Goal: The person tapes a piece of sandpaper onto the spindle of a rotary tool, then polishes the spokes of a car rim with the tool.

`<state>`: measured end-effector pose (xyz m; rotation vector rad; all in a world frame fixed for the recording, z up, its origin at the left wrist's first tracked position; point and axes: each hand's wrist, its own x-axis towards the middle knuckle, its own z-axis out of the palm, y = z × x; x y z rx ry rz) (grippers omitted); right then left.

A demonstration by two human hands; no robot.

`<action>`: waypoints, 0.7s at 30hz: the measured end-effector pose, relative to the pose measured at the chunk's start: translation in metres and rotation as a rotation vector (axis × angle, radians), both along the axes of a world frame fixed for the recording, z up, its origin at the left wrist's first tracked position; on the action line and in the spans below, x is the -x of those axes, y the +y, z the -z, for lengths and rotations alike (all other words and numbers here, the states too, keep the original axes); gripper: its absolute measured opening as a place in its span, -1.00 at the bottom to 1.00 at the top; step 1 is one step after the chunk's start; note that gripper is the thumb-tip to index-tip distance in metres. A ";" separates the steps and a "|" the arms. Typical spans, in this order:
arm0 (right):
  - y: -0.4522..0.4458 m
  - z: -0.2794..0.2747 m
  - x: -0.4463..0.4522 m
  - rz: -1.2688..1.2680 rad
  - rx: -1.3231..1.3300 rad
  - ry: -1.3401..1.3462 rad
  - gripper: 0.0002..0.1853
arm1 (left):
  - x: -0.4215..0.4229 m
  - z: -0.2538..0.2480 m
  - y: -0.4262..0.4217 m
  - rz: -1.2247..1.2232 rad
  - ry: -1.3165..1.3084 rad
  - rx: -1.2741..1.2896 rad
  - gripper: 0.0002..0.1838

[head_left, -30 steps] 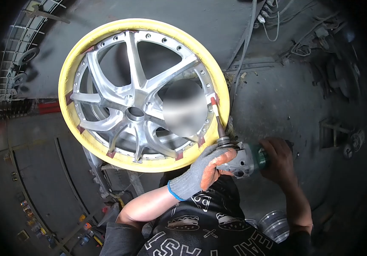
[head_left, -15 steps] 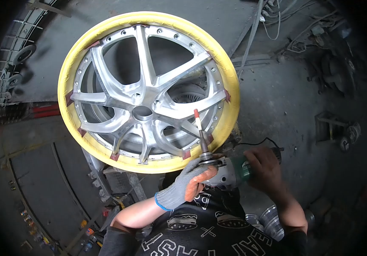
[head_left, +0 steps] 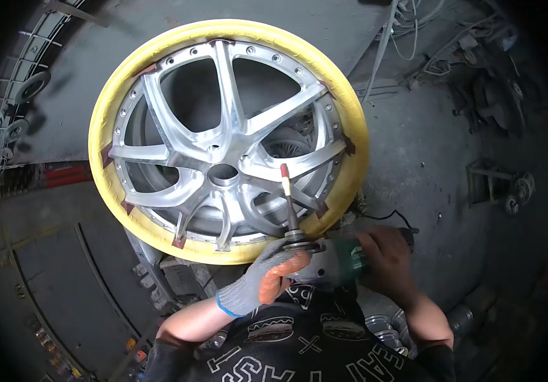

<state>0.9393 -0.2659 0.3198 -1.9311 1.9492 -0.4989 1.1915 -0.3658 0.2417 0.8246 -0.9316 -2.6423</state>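
Note:
A silver multi-spoke wheel rim (head_left: 226, 143) fills the upper middle, its outer lip wrapped in yellow tape (head_left: 358, 149) with dark red patches at the spoke ends. My left hand (head_left: 266, 277), in a grey glove with an orange palm, is closed around the front of an angle grinder (head_left: 345, 260). Farther back, my bare right hand (head_left: 385, 258) grips its green body; this hand is slightly blurred. From the grinder's head a long spindle (head_left: 292, 213) with a red tip (head_left: 284, 170) points up over the lower right spokes. Whether the tip touches the metal I cannot tell.
A dark cord (head_left: 395, 215) runs from the back of the grinder. Other metal rims (head_left: 382, 328) lie low on the right. A wire rack (head_left: 16, 105) with small wheels stands at the upper left, and cables (head_left: 442, 60) hang at the upper right.
The grinder and both hands have shifted a little to the left and down. In view, the rim sits slightly farther right and lower. Both hands keep their hold.

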 end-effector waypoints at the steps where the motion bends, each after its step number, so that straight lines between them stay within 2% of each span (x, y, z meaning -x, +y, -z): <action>1: 0.002 -0.001 0.003 0.002 0.000 0.001 -0.28 | 0.006 -0.008 -0.004 0.035 0.001 0.051 -0.78; 3: 0.004 -0.001 0.008 -0.004 0.009 0.046 -0.30 | 0.001 0.011 0.001 0.116 -0.005 0.367 -0.69; 5: 0.008 0.000 0.007 0.015 -0.004 0.042 -0.34 | -0.005 0.031 0.007 0.196 -0.011 0.681 -0.43; 7: 0.015 0.004 0.003 0.034 -0.020 0.038 -0.37 | 0.002 0.016 -0.001 0.238 -0.014 0.834 -0.30; 9: 0.022 0.012 0.000 0.023 -0.008 0.049 -0.37 | 0.012 -0.010 -0.009 0.443 -0.256 0.712 -0.31; 10: 0.022 0.011 -0.003 0.022 -0.010 0.048 -0.37 | 0.014 -0.009 -0.006 0.443 -0.256 0.710 -0.31; 11: 0.020 0.008 -0.007 0.017 -0.026 0.030 -0.38 | 0.017 -0.008 0.000 0.272 -0.267 0.307 -0.57; 12: 0.019 0.007 -0.011 0.012 -0.043 0.012 -0.39 | 0.017 -0.011 -0.002 0.193 -0.266 0.104 -0.59; 13: 0.017 0.007 -0.014 0.013 -0.044 0.011 -0.39 | 0.018 -0.015 -0.005 0.099 -0.270 -0.095 -0.51; 14: 0.016 0.006 -0.019 0.003 -0.058 -0.001 -0.41 | 0.014 -0.019 -0.013 0.129 -0.089 0.368 -0.47; 16: 0.013 0.007 -0.028 -0.003 -0.072 -0.013 -0.42 | 0.002 -0.023 -0.024 0.158 0.103 0.825 -0.42; 20: 0.001 0.008 -0.051 -0.007 -0.071 -0.020 -0.40 | -0.031 -0.017 -0.030 0.188 -0.156 0.299 -0.55; 21: -0.003 0.007 -0.058 0.004 -0.079 -0.030 -0.40 | -0.037 -0.013 -0.031 0.195 -0.184 0.234 -0.55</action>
